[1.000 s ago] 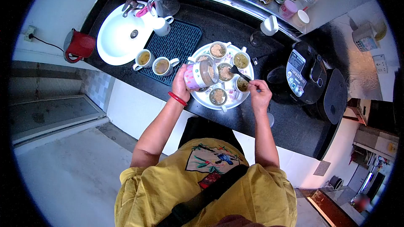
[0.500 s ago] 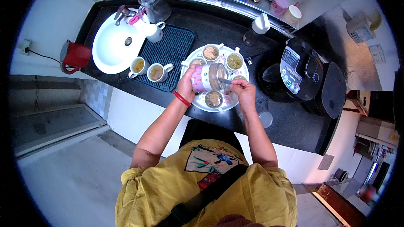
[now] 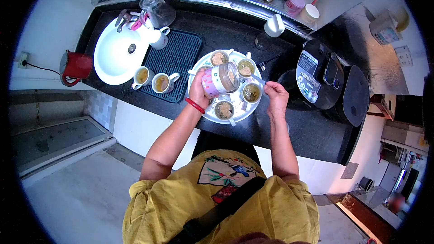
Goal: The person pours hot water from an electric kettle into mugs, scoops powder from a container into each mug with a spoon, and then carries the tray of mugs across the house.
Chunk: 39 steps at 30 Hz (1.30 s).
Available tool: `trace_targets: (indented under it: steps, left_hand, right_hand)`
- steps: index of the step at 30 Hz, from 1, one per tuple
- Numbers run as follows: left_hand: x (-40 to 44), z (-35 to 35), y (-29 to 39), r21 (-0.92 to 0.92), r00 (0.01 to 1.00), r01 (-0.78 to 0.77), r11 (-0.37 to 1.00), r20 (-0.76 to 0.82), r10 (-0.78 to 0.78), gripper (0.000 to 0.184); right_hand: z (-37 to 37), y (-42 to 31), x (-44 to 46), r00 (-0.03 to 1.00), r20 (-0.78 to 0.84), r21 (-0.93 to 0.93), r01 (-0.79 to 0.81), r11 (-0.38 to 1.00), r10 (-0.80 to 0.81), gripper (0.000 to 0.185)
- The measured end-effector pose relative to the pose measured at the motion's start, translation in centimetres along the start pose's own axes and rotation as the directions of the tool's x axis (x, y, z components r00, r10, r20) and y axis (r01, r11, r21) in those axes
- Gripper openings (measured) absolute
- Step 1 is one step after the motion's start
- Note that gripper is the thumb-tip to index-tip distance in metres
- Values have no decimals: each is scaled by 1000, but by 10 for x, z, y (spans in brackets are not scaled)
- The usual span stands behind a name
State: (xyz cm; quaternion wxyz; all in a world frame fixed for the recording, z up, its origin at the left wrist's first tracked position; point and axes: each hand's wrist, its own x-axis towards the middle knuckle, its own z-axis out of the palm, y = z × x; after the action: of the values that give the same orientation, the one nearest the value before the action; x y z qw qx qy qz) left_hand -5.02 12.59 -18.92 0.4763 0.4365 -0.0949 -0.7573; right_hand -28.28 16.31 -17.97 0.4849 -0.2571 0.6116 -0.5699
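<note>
My left fingers (image 3: pixel 199 83) wrap the pink-labelled jar (image 3: pixel 219 81), tilted above the round white tray (image 3: pixel 246 114) of cups (image 3: pixel 224 110) on the black desk (image 3: pixel 312 131); my right fingers (image 3: pixel 273 87) pinch the spoon (image 3: pixel 258 79) by its handle, its far end over the powder-topped cup (image 3: pixel 245 68).

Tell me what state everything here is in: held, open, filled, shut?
Left hand, gripping the jar.
Jar, open, tilted, contents inside.
Right hand, pinching the spoon.
Spoon, slanting toward a tray cup.
Tray cups, upright, holding contents, some topped with pale crumbs.
Two cups left of the tray, upright, yellowish contents inside.
Black cooker, lid apparently shut.
Sink, no standing water visible.
</note>
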Motion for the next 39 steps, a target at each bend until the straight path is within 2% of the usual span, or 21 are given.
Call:
trace_targets:
  steps: [3,4,5,6,8,10,12,13,15,17,20,21,23,24,26,32,39]
  left_hand:
    - [-1,0,2,-2,1000,-1,1000,24,1,39]
    - [-3,4,3,-8,1000,-4,1000,-13,4,39]
    - [-5,5,4,-13,999,-7,1000,-49,7,39]
    - [-5,5,3,-14,999,-7,1000,-50,6,39]
    - [-4,4,3,-29,999,-50,998,6,51,38]
    - [-3,3,1,-41,998,-64,997,-5,64,38]
    - [-3,4,0,-55,997,-81,995,-14,81,37]
    - [-5,6,1,-64,997,-81,995,-13,81,36]
    - [-11,10,0,-72,997,-78,994,-9,77,34]
    - [-16,16,-2,-15,993,-102,995,62,103,34]
    - [-24,21,-7,58,995,-63,996,86,58,36]
    - [-27,23,-8,93,994,-62,994,100,52,37]
    - [-23,16,-15,107,995,-63,992,81,55,38]
    - [-23,12,-17,92,996,-51,995,80,43,38]
    - [-24,9,-19,77,996,-38,996,81,32,37]
    - [-29,10,-24,51,997,-15,999,75,12,36]
    - [-29,6,-24,14,998,-18,1000,62,17,35]
  right_hand:
    - [-4,8,11,996,-55,-80,71,994,-75,11]
    - [-4,8,13,959,-7,-343,265,901,-285,10]
    - [-3,7,15,882,95,-566,429,704,-462,9]
    - [-5,10,21,712,229,-661,614,430,-664,9]
    - [-4,4,18,675,243,-674,634,380,-697,8]
    - [-2,-4,9,638,258,-685,650,327,-726,6]
    - [-2,-13,-3,810,84,-506,536,676,-580,7]
    - [-2,-16,-8,810,85,-506,537,675,-580,7]
    - [-4,-18,-17,883,191,-352,469,810,-428,9]
    - [4,-15,-24,861,295,-377,504,777,-415,8]
    - [11,-2,-31,903,343,-434,395,809,-257,8]
    - [12,1,-32,904,340,-433,395,810,-259,8]
    - [13,7,-36,969,245,-239,16,971,44,9]
    - [11,7,-38,969,244,-238,15,971,45,9]
    - [6,8,-41,970,215,-95,-94,991,112,11]
    - [-14,9,-48,978,147,32,-152,988,146,12]
    - [-44,8,-53,994,79,95,-83,992,75,12]
